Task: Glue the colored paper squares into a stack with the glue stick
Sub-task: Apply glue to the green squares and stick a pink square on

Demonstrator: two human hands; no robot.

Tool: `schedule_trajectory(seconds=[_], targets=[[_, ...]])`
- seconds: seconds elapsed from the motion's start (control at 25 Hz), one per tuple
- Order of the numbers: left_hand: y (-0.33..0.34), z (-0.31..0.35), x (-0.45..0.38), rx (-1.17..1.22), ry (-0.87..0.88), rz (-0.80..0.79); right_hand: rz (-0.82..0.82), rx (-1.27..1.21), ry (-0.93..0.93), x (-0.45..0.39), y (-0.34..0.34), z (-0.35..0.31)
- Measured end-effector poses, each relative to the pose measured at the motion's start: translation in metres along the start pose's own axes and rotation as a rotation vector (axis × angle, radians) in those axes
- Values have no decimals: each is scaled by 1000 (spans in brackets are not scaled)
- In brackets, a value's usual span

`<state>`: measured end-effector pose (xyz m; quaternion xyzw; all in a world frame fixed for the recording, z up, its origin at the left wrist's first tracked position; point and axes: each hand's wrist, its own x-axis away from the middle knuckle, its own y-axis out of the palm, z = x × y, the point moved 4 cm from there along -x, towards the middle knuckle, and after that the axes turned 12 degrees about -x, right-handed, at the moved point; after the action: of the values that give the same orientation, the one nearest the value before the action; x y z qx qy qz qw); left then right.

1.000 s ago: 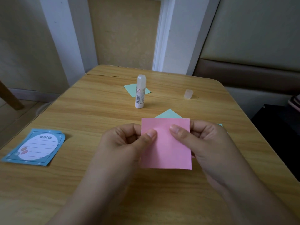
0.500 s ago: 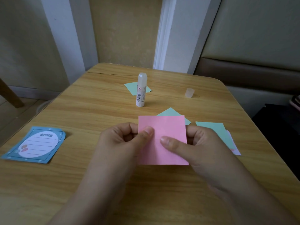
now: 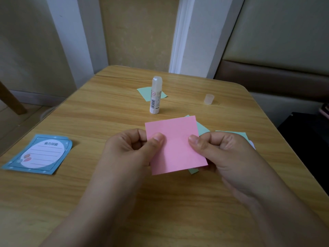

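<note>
A pink paper square [image 3: 175, 145] is held over the table's middle. My left hand [image 3: 131, 148] pinches its left edge with the thumb on top, and my right hand [image 3: 224, 154] pinches its right edge the same way. A green square [image 3: 202, 129] peeks out from under the pink one. Another green square [image 3: 238, 134] lies just behind my right hand, with a pale sheet's corner [image 3: 252, 144] beside it. Farther back the white glue stick [image 3: 156, 95] stands upright and uncapped in front of a third green square [image 3: 145, 93].
The glue stick's clear cap [image 3: 208, 99] stands at the back right of the wooden table [image 3: 99, 111]. A blue notepad [image 3: 40, 155] lies at the left edge. A padded bench [image 3: 277, 75] runs behind the table on the right.
The pink square has tilted slightly clockwise and sits a little to the right. My right thumb has slid from the sheet's middle back to its right edge.
</note>
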<state>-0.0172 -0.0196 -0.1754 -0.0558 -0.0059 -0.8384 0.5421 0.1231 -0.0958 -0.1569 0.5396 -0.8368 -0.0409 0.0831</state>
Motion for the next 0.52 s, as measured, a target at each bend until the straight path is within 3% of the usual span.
schedule_trajectory(seconds=[0.24, 0.52], targets=[[6, -5, 1, -81, -24, -215, 14, 15, -53, 1, -2, -2], [1, 1, 1, -76, 4, -195, -97, 50, 37, 5, 2, -4]])
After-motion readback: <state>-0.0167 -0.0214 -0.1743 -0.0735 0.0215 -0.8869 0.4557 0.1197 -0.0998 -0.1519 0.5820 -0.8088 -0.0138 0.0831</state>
